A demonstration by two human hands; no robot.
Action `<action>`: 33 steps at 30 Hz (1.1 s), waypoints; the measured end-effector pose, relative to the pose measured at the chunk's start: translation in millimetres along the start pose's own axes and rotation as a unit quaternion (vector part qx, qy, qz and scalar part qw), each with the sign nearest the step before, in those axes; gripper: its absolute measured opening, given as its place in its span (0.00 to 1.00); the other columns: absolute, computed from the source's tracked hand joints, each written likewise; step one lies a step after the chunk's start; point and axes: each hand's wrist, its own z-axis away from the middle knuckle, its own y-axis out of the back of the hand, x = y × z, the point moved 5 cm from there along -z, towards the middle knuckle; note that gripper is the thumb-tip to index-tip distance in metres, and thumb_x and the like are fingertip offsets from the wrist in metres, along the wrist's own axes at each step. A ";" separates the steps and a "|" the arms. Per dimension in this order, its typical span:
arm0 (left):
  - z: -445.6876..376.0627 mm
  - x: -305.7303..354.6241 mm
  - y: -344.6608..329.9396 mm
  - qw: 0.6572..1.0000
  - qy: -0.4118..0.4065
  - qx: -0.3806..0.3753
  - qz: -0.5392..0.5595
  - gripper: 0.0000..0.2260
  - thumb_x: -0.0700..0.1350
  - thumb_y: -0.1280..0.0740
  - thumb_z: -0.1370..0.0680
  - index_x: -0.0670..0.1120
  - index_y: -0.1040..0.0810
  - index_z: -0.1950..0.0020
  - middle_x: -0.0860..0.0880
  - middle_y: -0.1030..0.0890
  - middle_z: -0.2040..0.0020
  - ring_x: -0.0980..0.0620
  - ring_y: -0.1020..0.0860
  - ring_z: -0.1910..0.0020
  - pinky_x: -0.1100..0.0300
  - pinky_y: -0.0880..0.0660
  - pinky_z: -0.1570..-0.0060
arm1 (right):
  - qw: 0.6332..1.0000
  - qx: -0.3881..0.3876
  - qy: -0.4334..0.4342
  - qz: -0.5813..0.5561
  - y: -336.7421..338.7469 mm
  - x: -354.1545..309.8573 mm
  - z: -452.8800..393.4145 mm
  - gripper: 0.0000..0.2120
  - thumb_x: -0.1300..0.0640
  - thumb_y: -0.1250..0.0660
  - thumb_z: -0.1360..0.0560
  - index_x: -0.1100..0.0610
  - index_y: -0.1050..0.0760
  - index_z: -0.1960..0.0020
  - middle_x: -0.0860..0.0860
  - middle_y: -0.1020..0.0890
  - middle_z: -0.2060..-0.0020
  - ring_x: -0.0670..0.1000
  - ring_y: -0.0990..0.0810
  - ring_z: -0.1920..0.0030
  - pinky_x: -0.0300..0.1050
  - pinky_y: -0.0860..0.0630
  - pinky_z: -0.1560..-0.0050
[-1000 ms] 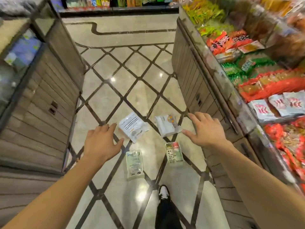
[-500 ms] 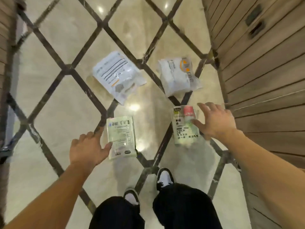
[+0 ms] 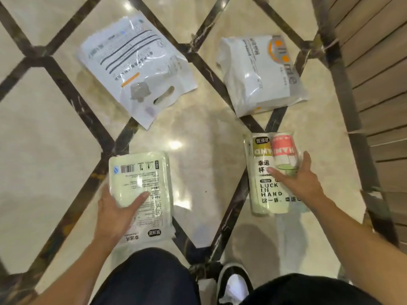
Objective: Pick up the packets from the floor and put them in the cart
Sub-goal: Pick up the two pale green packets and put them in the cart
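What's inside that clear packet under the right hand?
Through the clear packet show stacked paper cups, one olive, one pink. The right hand covers the lower part, so the rest cannot be seen.

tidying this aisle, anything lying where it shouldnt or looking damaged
Four plastic packets lie loose on the marble floor: a flat white bag with black stripes, a puffy white bag with orange print, a pale green packet under the left hand, and a cup packet under the right hand. None looks torn.
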 end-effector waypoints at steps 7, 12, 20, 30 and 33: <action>6.3 9.5 -23.6 1.000 0.020 0.005 -0.001 0.47 0.69 0.18 0.48 0.49 0.24 0.37 0.49 0.16 0.45 0.49 0.16 0.50 0.50 0.18 0.54 | 0.999 -0.023 0.020 -0.037 -29.6 -17.4 24.1 0.68 0.21 0.27 0.50 0.38 0.58 0.19 0.63 0.36 0.24 0.67 0.37 0.24 0.63 0.33 0.29; 10.6 60.5 -32.6 0.996 -0.064 -0.023 -0.060 0.46 0.69 0.19 0.48 0.54 0.28 0.35 0.52 0.20 0.44 0.50 0.20 0.46 0.50 0.19 0.51 | 0.994 -0.007 0.101 0.030 -27.0 -59.4 40.9 0.59 0.23 0.27 0.41 0.33 0.57 0.20 0.63 0.31 0.31 0.69 0.24 0.35 0.59 0.26 0.43; 107.6 252.0 64.1 0.978 -0.208 0.003 -0.005 0.39 0.66 0.17 0.48 0.64 0.31 0.42 0.66 0.22 0.52 0.71 0.23 0.56 0.69 0.28 0.62 | 0.970 0.086 0.226 0.029 140.8 -166.6 142.9 0.52 0.25 0.31 0.32 0.37 0.54 0.18 0.57 0.21 0.38 0.63 0.20 0.40 0.56 0.25 0.45; 325.7 520.9 262.7 0.953 -0.291 0.047 0.064 0.42 0.69 0.18 0.51 0.63 0.28 0.40 0.76 0.22 0.52 0.74 0.22 0.53 0.74 0.27 0.64 | 0.941 0.213 0.246 -0.090 470.0 -256.6 385.6 0.56 0.24 0.31 0.34 0.39 0.58 0.18 0.49 0.20 0.32 0.57 0.18 0.38 0.57 0.23 0.42; 383.9 593.3 296.1 0.946 -0.316 0.019 0.068 0.42 0.66 0.17 0.50 0.63 0.29 0.40 0.67 0.18 0.52 0.67 0.20 0.53 0.70 0.25 0.63 | 0.940 0.233 0.210 -0.136 552.6 -256.7 447.9 0.53 0.26 0.28 0.35 0.44 0.47 0.19 0.50 0.20 0.33 0.59 0.19 0.36 0.60 0.23 0.38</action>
